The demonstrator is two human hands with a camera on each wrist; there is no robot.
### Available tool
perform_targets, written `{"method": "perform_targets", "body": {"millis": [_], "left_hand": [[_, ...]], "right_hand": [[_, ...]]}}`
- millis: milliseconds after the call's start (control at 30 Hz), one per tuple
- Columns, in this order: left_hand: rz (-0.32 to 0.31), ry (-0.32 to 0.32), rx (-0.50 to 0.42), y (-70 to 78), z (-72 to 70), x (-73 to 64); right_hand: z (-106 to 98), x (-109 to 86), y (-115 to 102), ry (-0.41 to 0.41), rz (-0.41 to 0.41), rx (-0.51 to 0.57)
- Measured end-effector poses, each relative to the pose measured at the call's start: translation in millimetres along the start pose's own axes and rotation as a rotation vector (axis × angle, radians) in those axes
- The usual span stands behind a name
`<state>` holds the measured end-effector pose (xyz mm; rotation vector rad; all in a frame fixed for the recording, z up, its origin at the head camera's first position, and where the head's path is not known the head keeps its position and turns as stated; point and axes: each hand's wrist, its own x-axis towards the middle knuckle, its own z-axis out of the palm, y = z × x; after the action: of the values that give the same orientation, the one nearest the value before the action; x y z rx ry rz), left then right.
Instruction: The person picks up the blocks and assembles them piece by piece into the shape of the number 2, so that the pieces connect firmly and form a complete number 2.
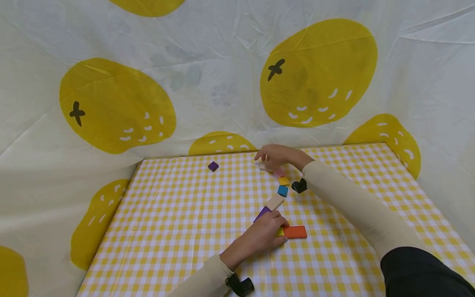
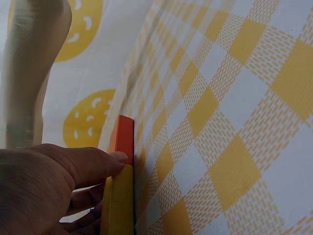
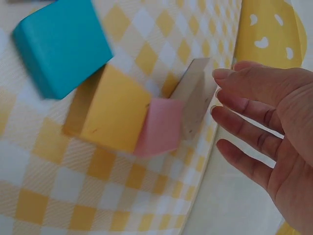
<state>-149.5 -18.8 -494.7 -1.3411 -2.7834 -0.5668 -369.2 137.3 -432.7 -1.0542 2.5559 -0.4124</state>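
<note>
My left hand (image 1: pixel 259 235) grips a yellow block (image 2: pixel 120 200) at the front of a curved row of blocks, its thumb lying at the seam with an orange block (image 1: pixel 295 232). Partly covered by that hand is a purple block (image 1: pixel 262 213). From there the row runs away through a beige block (image 1: pixel 275 202), a blue block (image 3: pixel 63 49), an orange-yellow block (image 3: pixel 117 110) and a pink block (image 3: pixel 160 127). At the far end stands a pale wooden block (image 3: pixel 191 98). Just beyond it, my right hand (image 3: pixel 279 117) hovers with fingers spread and nothing held.
A single purple block (image 1: pixel 213 166) lies apart at the back left. Yellow-and-white checked cloth (image 1: pixel 178 206) covers the table. Behind its far edge hangs a white sheet (image 1: pixel 219 82) with big yellow fruit shapes. The right forearm reaches over the table's right side.
</note>
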Motion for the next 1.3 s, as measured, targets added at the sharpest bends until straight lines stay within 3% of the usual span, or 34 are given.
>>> {"method": "perform_targets", "body": {"millis": [200,667,1067,1300], "left_hand": [[0.000,0.014,-0.009,-1.2,0.9,-0.9],[-0.027,-0.010,0.010,-1.3,1.3,-1.6],[-0.002,0.009,0.006,-3.3,0.9,-2.0],[-0.005,0.002,-0.009,-4.5,1.6,-2.1]], "right_hand": [[-5.6,15.2,-11.6,0.013,-0.084,-0.010],[-8.8,50.6,-30.4,0.044,-0.191,0.017],[-3.6,85.7,-49.4,0.009,-0.195,0.071],[0.9,103.3,-60.1,0.026,-0.216,0.043]]}}
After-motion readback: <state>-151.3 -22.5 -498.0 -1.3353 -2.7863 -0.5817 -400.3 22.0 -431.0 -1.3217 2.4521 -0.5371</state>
